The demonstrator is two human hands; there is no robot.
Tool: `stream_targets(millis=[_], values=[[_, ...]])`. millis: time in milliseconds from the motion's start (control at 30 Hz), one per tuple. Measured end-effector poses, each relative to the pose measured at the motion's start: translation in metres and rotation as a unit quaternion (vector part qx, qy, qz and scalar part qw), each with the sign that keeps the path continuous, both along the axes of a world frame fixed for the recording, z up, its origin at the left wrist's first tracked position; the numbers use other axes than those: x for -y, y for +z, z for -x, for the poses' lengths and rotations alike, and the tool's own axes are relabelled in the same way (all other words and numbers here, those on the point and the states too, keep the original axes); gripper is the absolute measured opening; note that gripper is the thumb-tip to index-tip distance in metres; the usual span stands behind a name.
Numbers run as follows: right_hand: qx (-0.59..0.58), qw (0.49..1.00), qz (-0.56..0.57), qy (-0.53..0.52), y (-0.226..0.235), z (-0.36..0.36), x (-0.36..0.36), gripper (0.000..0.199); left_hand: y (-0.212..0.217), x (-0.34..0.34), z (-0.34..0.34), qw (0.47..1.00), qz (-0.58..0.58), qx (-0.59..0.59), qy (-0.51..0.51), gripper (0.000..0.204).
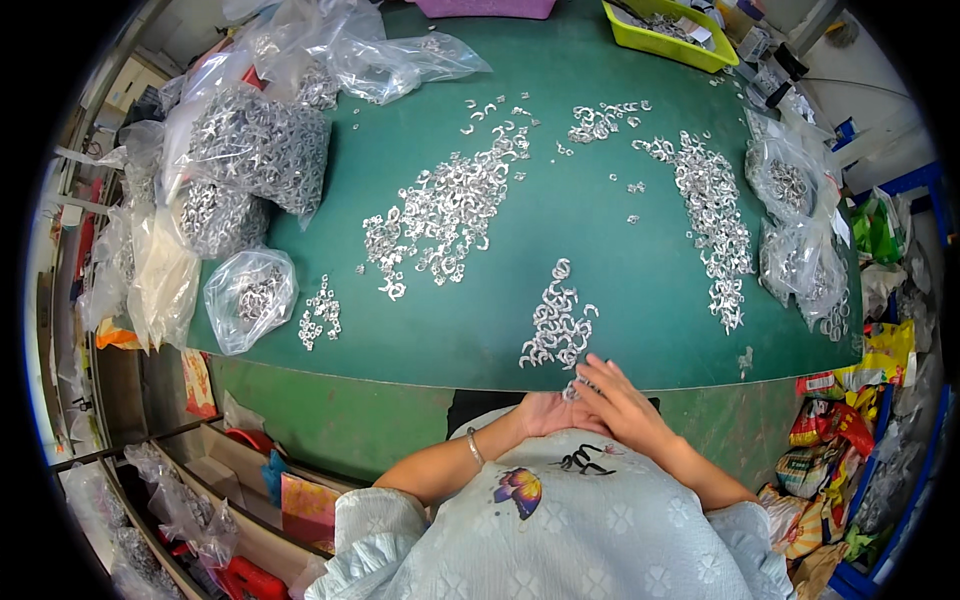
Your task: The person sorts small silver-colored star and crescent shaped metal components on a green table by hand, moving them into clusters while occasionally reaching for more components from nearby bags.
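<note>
Hands meet at the near edge of the green table (600,200). Your left hand (548,412) lies palm up, fingers loosely open, cupped below the edge. Your right hand (615,395) rests over it, fingers pinched on small silver metal rings (572,390); how many, you cannot tell. A small ring pile (558,318) sits just beyond. Larger heaps (445,210) lie farther back, bagged rings (250,290) to the left.

Metal clip piles (555,320) on table (600,200); filled bags (250,150) left, bin (665,35) far right.
</note>
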State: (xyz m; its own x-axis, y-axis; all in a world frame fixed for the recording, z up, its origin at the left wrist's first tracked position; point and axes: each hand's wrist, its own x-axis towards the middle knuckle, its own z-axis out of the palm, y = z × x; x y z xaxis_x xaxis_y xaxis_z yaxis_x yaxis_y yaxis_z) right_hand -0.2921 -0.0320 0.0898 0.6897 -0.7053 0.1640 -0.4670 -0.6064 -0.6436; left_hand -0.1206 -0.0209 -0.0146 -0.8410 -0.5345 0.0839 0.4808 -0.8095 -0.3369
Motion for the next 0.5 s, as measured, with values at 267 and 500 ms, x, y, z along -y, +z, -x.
stream_targets(millis=[267, 500], values=[[0.063, 0.998, 0.003, -0.024, 0.007, -0.006, 0.016, 0.049, 0.054, 0.011, -0.011, 0.911, -0.026, 0.408, -0.060, 0.057], [-0.092, 0.995, 0.007, -0.039, 0.009, -0.022, 0.040, 0.055, 0.034, 0.001, -0.028, 0.971, -0.059, 0.229, -0.024, 0.053]])
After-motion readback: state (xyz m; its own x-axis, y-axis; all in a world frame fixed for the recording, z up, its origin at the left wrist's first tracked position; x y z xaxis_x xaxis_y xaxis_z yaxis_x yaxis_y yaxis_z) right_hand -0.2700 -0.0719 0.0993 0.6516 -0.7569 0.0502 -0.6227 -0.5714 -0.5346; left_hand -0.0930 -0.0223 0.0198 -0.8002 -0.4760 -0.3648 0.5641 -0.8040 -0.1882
